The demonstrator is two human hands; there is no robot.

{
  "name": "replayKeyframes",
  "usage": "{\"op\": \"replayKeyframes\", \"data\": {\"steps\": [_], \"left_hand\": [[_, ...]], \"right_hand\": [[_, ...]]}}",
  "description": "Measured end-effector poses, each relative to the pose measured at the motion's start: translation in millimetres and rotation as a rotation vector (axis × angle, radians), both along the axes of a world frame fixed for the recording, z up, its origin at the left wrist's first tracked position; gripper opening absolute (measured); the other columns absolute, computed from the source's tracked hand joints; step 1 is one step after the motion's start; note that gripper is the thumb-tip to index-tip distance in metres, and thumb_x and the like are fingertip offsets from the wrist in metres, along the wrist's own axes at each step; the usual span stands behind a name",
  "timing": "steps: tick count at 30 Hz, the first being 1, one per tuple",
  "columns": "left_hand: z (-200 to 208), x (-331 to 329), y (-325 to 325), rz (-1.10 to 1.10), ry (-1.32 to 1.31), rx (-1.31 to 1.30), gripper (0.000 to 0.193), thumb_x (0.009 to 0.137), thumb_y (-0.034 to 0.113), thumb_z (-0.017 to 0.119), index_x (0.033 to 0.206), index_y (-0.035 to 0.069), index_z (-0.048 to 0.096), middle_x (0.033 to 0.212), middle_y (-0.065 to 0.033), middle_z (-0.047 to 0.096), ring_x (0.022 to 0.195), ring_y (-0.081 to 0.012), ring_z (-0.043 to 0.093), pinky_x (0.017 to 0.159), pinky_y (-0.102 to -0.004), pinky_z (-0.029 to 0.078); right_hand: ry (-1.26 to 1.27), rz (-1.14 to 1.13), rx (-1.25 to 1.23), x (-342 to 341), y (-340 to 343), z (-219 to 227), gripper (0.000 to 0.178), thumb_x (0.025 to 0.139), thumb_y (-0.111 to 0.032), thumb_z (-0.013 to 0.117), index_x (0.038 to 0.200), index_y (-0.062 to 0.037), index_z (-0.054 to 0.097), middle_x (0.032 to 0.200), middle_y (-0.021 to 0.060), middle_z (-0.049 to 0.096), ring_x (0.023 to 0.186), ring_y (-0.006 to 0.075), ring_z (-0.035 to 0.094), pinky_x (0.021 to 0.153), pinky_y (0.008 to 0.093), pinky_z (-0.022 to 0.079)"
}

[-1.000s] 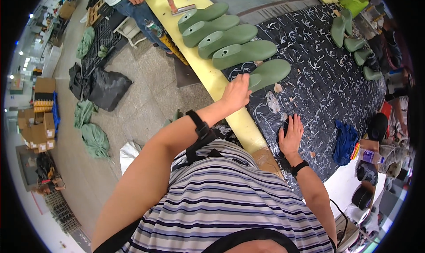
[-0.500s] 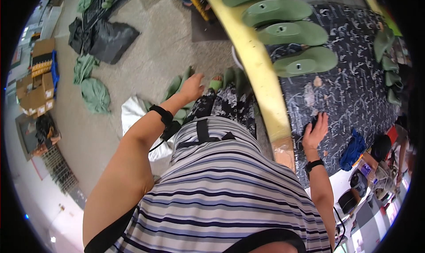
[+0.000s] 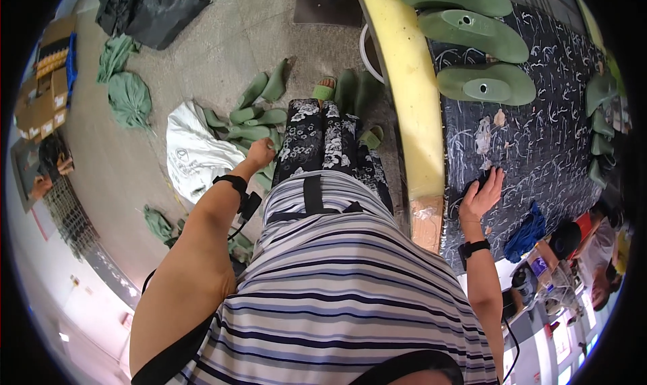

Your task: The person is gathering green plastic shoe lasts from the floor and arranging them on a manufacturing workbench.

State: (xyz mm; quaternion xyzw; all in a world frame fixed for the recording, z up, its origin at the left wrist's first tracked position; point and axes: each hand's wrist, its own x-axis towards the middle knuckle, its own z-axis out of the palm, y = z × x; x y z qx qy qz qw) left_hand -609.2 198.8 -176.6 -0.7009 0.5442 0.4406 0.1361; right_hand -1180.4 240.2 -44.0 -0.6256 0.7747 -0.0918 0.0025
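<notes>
My left hand (image 3: 261, 153) reaches down over a heap of green shoe lasts (image 3: 253, 115) on the floor beside my legs. Its fingers look curled and are partly hidden, so I cannot make out whether it grips one. A white sack (image 3: 195, 157) lies against the heap. On the dark, scrap-strewn tabletop (image 3: 539, 139) my right hand (image 3: 482, 196) rests flat, fingers stretched, holding nothing. Further along the table, several more green shoe lasts lie in a row; the nearest shoe last (image 3: 485, 85) has a round hole in its top.
A yellow edge (image 3: 404, 81) borders the table. A blue cloth (image 3: 527, 233) lies to the right of my right hand, and green lasts (image 3: 602, 142) line the far side. Green bags (image 3: 129, 100), a black bag (image 3: 158, 14) and cardboard boxes (image 3: 44, 105) stand at left. Another person (image 3: 596, 253) is at right.
My left hand has moved back toward me and down, from beside my feet to over the heap of lasts. My right hand stays flat on the table. The view has shifted.
</notes>
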Motion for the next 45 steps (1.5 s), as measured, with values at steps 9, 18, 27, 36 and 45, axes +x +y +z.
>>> {"op": "replayKeyframes", "data": {"steps": [9, 18, 27, 36, 45], "left_hand": [[7.0, -27.0, 43.3, 0.404, 0.252, -0.004, 0.027, 0.069, 0.013, 0.059, 0.091, -0.002, 0.062, 0.082, -0.0221, 0.065, 0.081, -0.0336, 0.063, 0.073, -0.0387, 0.049], [-54.3, 26.8, -58.1, 0.136, 0.184, -0.138, 0.031, 0.068, 0.018, 0.056, 0.093, 0.001, 0.064, 0.087, -0.024, 0.063, 0.086, -0.0394, 0.06, 0.079, -0.0415, 0.047], [-172.7, 9.7, -169.5, 0.103, 0.287, -0.166, 0.031, 0.071, 0.014, 0.059, 0.098, -0.002, 0.06, 0.073, -0.016, 0.065, 0.072, -0.0264, 0.065, 0.066, -0.0348, 0.049], [-433.2, -106.6, -206.6, -0.269, 0.412, -0.178, 0.036, 0.071, 0.017, 0.062, 0.103, 0.002, 0.056, 0.097, -0.0231, 0.059, 0.098, -0.0329, 0.057, 0.082, -0.0409, 0.045], [-557.5, -268.6, -205.1, -0.302, 0.304, -0.139, 0.057, 0.07, 0.034, 0.072, 0.112, 0.002, 0.05, 0.11, -0.0178, 0.051, 0.104, -0.0363, 0.051, 0.089, -0.0416, 0.044]], "right_hand": [[0.066, 0.007, 0.001, -2.4, 8.1, -2.0, 0.051, 0.09, -0.025, 0.039, 0.133, 0.0015, 0.034, 0.138, 0.0228, 0.031, 0.127, 0.0384, 0.03, 0.102, 0.0483, 0.021], [-0.57, 0.015, -0.146, 149.9, -44.0, 65.1, 0.034, 0.082, -0.002, 0.051, 0.114, 0.0074, 0.049, 0.111, 0.0188, 0.056, 0.104, 0.0305, 0.053, 0.094, 0.0382, 0.038], [-1.015, 0.002, 0.838, 300.3, -69.3, -260.7, 0.03, 0.083, -0.016, 0.059, 0.105, 0.0026, 0.053, 0.086, 0.0153, 0.063, 0.085, 0.0308, 0.062, 0.077, 0.0379, 0.049], [-0.615, -0.238, 1.073, 364.8, -103.1, -538.1, 0.068, 0.075, -0.032, 0.067, 0.123, 0.0076, 0.039, 0.112, 0.0254, 0.055, 0.106, 0.0366, 0.054, 0.087, 0.0406, 0.043], [-0.505, 0.108, 0.666, 338.6, 3.8, -686.0, 0.072, 0.069, -0.035, 0.071, 0.126, -0.0039, 0.041, 0.122, 0.0236, 0.046, 0.112, 0.0382, 0.047, 0.091, 0.0432, 0.041]]}}
